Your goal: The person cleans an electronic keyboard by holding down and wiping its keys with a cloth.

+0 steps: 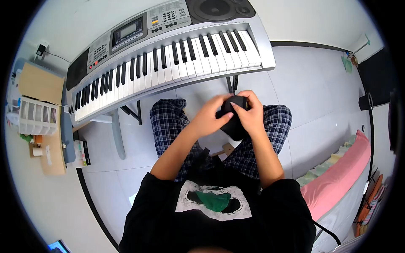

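Between my two hands is a black object (236, 126) with a rounded top and a wider lower part, held above my lap. It looks like a soft case or pouch, but its exact kind is hard to make out. My left hand (211, 117) grips it from the left side, thumb pressed on its front. From the right, my right hand (252, 113) has its fingers curled over the top and its thumb across the front. Both hands are closed on it, and they cover much of its upper part.
A silver electronic keyboard (168, 59) on a dark stand (138, 113) is in front of my knees. To the left is a wooden desk (52, 154) with a white drawer unit (38, 116). A pink pillow (337, 173) lies on a bed at the right.
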`<state>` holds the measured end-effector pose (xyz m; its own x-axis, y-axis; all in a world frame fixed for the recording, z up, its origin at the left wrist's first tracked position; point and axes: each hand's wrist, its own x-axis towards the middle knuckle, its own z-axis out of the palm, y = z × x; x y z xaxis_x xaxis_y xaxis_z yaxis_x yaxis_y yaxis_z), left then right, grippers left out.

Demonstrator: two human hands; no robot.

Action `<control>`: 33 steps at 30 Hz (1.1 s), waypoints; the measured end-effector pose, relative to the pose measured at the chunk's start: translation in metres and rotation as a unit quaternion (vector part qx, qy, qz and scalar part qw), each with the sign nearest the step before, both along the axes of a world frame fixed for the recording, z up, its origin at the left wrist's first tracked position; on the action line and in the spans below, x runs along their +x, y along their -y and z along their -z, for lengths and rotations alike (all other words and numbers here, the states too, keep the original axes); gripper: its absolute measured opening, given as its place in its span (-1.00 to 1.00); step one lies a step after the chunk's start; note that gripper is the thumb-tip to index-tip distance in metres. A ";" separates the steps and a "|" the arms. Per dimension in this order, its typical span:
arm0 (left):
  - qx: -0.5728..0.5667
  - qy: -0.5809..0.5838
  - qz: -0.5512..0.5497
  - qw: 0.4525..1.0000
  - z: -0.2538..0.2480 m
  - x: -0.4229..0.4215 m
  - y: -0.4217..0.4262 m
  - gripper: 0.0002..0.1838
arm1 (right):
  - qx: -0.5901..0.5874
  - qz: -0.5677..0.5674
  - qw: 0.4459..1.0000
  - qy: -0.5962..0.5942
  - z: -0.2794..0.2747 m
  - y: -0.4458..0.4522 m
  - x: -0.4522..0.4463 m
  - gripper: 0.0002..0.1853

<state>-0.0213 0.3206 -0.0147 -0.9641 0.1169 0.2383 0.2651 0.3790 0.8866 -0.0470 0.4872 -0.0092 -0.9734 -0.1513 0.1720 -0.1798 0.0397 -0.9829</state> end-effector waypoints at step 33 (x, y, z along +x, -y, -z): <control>0.133 0.163 0.119 0.970 -0.023 -0.031 0.014 -0.76 | 0.276 0.066 0.948 -0.145 -0.046 -0.009 -0.011 -0.80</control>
<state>-0.0522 0.3063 0.0078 -0.9468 0.3209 -0.0231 0.0055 0.0877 0.9961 -0.0581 0.4965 0.0368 -0.9144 -0.1767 0.3643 -0.3964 0.5746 -0.7161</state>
